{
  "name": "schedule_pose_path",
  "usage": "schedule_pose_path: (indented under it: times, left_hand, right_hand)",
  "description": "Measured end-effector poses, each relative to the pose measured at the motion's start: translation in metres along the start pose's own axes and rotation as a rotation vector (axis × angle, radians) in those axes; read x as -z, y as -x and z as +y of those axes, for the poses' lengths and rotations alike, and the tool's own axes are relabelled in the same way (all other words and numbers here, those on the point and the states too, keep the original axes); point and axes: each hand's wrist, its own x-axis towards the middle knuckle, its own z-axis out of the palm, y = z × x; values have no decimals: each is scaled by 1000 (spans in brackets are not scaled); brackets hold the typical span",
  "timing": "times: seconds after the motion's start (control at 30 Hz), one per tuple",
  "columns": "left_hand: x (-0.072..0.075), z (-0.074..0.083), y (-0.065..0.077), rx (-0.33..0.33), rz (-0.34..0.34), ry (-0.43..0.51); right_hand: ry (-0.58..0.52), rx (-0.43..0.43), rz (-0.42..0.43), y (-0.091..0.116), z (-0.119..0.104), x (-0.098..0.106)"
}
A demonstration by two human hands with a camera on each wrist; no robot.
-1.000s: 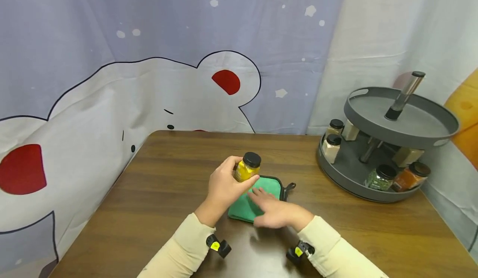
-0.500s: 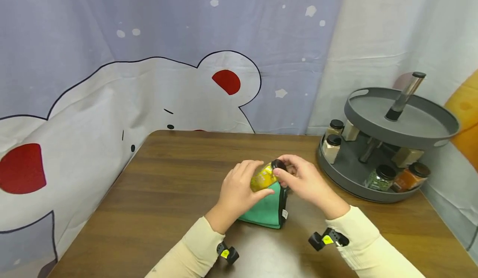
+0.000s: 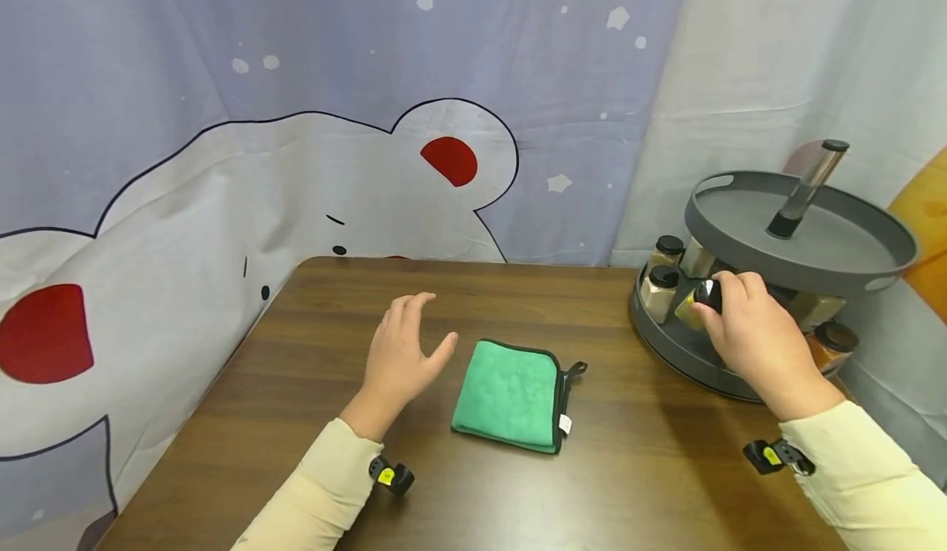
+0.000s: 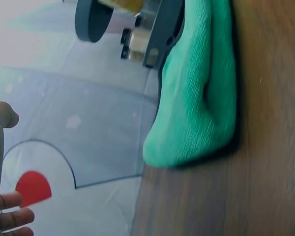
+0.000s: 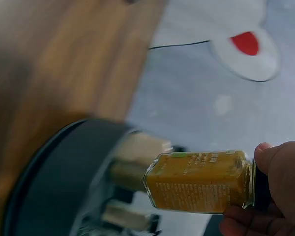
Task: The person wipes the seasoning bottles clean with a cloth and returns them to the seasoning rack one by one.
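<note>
My right hand grips a spice jar of yellow powder by its black lid. In the head view the jar tilts over the near left part of the lower tier of a grey two-tier rack, beside a jar of pale powder. My left hand is over the table with fingers spread and nothing in them. To its right lies a folded green cloth with dark edging and a loop, also seen in the left wrist view as a green cloth.
The rack's upper tier overhangs the lower one, with a metal post rising from it. More jars stand below, among them an orange one. A printed curtain hangs behind the wooden table.
The yellow spice jar has passed from my left hand to my right and moved right to the rack. My left hand has let go and drawn back left, uncovering the green cloth.
</note>
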Motion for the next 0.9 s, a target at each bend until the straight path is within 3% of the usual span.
schedule_pose_path:
  times: [0.3,0.57,0.77,0.9]
  left_hand:
    - [13,-24,2,98,-67,-50]
    - [19,-35,5,141,-92,-68]
    - [19,-39,4,147,-107,-76]
    - [22,-46,-5,137,-162,-130]
  right_hand:
    - [81,-54,-223,1,27,-23]
    - [112,-44,-238,4,43,-35]
    - [62,-69,-340,-4,49,-33]
    - [101,-111,-466,-15,34,-22]
